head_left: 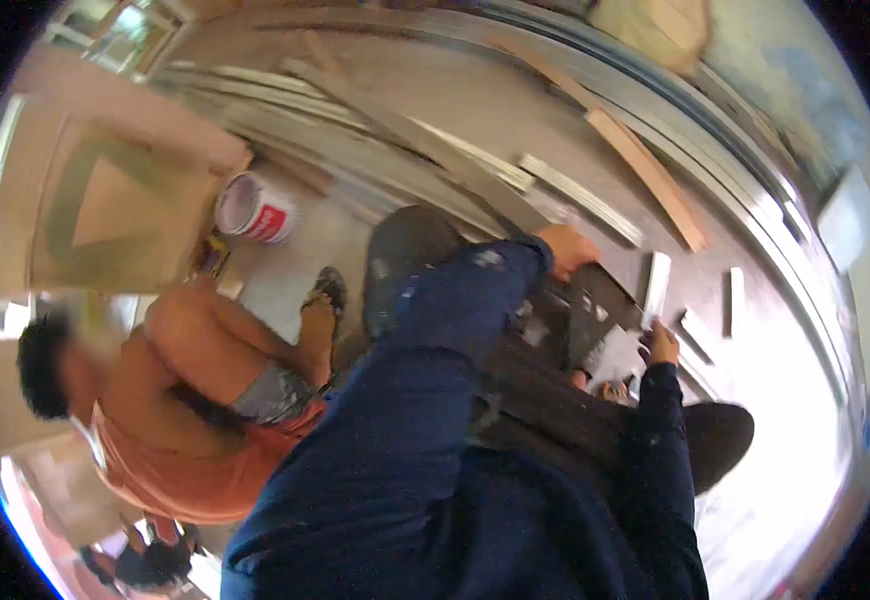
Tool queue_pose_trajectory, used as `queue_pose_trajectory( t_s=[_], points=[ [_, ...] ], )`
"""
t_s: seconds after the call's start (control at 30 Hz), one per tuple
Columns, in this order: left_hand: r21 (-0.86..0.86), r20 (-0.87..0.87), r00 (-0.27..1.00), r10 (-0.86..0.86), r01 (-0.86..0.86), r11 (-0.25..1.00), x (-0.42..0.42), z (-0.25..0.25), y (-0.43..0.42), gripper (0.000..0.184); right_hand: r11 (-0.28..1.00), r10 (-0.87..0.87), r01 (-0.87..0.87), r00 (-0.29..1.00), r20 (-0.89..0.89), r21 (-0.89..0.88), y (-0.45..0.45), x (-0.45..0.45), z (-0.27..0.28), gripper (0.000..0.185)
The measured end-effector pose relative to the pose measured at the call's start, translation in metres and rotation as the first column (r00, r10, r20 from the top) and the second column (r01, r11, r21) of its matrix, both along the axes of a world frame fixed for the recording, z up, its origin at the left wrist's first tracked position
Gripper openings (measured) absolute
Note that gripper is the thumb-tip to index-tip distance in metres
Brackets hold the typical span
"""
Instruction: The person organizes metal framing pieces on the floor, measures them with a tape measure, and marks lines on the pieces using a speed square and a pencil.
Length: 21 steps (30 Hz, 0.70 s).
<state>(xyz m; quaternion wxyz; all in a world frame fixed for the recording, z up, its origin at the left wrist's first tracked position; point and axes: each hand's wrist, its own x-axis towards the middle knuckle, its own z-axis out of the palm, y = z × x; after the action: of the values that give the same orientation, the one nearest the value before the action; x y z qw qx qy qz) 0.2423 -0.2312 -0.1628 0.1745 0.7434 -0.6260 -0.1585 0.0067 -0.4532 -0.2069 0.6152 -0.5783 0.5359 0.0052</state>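
My left hand point(567, 250) is closed at the upper end of a dark flat piece point(610, 292) that slants down between my knees. Its exact kind is blurred. At the lower end of that piece, the fingers of my right hand point(663, 343) are curled in; what they grip is too small to make out. Just beyond my right hand lies a short pale strip point(657, 285) on the floor. My dark trousers and blue sleeves hide part of the space below the hands.
On my left a person in an orange top point(195, 460) crouches close by. A white bucket point(255, 210) with a red label stands past them. Long pale strips point(580, 200), a wooden plank point(650, 180) and metal lengths point(745, 165) lie across the floor ahead.
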Motion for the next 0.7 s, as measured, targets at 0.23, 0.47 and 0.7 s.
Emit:
queue_pose_trajectory(
  t_s=[0.23,0.47,0.7],
  points=[
    [0.109,0.031,0.999,0.022,-0.025,0.994,0.010,-0.006,-0.010,0.043,0.923,-0.116,0.027,0.970,0.213,0.383,0.028,0.027,0.003,0.029],
    [0.141,0.030,0.997,0.077,-0.080,0.987,0.006,-0.005,-0.013,0.046,0.921,-0.106,-0.010,0.955,0.276,0.390,0.037,0.030,0.007,0.028],
    [0.074,0.034,0.996,0.078,-0.080,0.994,0.001,0.003,-0.006,0.032,0.902,-0.040,-0.024,0.989,0.139,0.430,0.021,0.021,-0.011,0.040]
  ],
)
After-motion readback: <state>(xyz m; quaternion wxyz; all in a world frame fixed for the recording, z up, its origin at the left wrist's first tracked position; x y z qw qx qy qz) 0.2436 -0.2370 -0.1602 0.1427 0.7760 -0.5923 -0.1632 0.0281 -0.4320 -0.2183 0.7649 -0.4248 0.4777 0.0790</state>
